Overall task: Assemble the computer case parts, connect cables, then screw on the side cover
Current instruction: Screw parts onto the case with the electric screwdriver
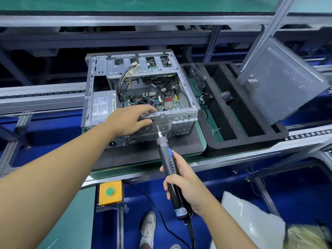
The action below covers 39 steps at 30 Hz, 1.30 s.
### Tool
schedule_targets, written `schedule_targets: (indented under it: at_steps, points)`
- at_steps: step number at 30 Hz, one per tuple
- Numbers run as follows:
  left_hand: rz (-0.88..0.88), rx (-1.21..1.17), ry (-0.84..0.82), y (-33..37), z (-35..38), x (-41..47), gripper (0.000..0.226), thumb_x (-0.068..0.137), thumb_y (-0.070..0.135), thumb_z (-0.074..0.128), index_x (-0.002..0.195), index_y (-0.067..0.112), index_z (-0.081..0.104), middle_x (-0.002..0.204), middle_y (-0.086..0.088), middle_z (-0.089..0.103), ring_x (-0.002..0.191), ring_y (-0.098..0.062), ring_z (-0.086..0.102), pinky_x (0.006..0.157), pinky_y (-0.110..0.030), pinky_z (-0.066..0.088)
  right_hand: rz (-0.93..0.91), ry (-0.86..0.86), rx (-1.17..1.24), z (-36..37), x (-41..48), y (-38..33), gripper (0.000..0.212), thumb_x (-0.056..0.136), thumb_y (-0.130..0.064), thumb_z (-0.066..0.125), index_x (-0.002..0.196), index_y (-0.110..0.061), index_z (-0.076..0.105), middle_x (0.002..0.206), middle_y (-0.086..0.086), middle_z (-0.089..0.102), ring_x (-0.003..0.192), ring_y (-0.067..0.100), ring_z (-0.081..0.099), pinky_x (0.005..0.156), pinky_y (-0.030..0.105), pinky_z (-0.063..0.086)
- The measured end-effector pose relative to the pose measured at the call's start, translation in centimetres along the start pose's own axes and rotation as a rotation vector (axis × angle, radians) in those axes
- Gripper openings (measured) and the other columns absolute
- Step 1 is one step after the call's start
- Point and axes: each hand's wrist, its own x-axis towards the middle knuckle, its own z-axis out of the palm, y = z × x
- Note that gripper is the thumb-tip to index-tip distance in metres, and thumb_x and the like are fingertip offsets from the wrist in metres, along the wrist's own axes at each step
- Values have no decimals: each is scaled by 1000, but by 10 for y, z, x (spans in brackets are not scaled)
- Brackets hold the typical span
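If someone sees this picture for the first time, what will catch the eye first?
First the open computer case in the middle, its coloured wires and board showing, with the left hand gripping its near top edge. Just below, the right hand holds a black electric screwdriver whose bit points at the rear panel. The grey side cover leans at the right, not yet on.

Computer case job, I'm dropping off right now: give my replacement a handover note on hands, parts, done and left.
Left hand grips the rear rim of the computer case. Right hand holds the electric screwdriver, bit at the rear panel.
Case lies open on its pad; side cover leans at the right, over the foam tray.
Done: board and cables look fitted inside.
Left: finish at the rear panel, then fit and screw the side cover.
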Motion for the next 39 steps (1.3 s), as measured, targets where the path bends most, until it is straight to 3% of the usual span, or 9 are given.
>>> schedule_targets:
  at_steps: [10,14,20,24,28,30,34,37,39]
  points:
    - [-53,77,168,10,8,-6,26,89,63,46,103,43,37,92,15,65,72,-18,63,62,-34,46,-10,-3,37,-3,2,3,76,76,-13,59,134,-61,48,103,-7,71,72,29,61,68,40,53]
    - [122,246,351,12,18,-12,24,94,40,52,117,35,46,113,16,64,77,-24,67,47,-28,42,-2,-1,27,-4,3,1,77,77,-12,59,136,-59,47,101,-4,71,71,29,62,69,42,54]
    - [264,317,362,9,20,-15,17,99,31,49,115,30,54,121,13,59,77,-22,65,42,-24,38,-1,11,33,-6,4,-3,79,78,-8,57,142,-52,44,102,-5,70,68,27,61,65,36,54]
    - [238,311,365,12,18,-17,21,101,35,39,112,29,57,117,15,61,80,-19,66,43,-26,40,-13,4,40,-6,6,-1,78,78,-8,58,138,-56,47,103,-5,70,67,27,61,65,35,53]
    - [142,261,408,16,22,-16,13,97,37,52,108,30,51,99,13,68,72,-24,68,45,-34,48,-61,10,26,-6,9,2,76,76,-16,62,134,-62,47,103,-1,68,67,28,61,66,35,53]
    - [7,157,410,17,22,-14,27,91,47,58,111,34,45,93,15,72,69,-25,69,49,-33,51,-82,24,-3,-5,12,2,74,77,-19,63,136,-60,46,98,4,67,67,27,61,66,36,54]
    - [22,151,417,14,23,-12,28,86,54,53,109,39,50,86,17,70,69,-20,69,50,-28,48,-121,94,-15,-1,19,-5,48,80,-16,66,123,-38,58,90,2,65,67,21,60,66,36,56]
    - [29,149,441,12,23,-11,27,85,52,59,108,39,53,87,20,70,69,-15,69,49,-26,46,-150,184,-12,4,32,-20,33,81,-15,65,110,-26,53,79,0,64,63,22,62,74,47,57]
    - [0,106,432,11,23,-10,28,84,51,63,109,42,55,94,24,69,76,-10,69,53,-25,48,-145,280,7,8,46,-32,32,82,-14,63,109,-24,50,70,3,64,61,21,64,76,42,61]
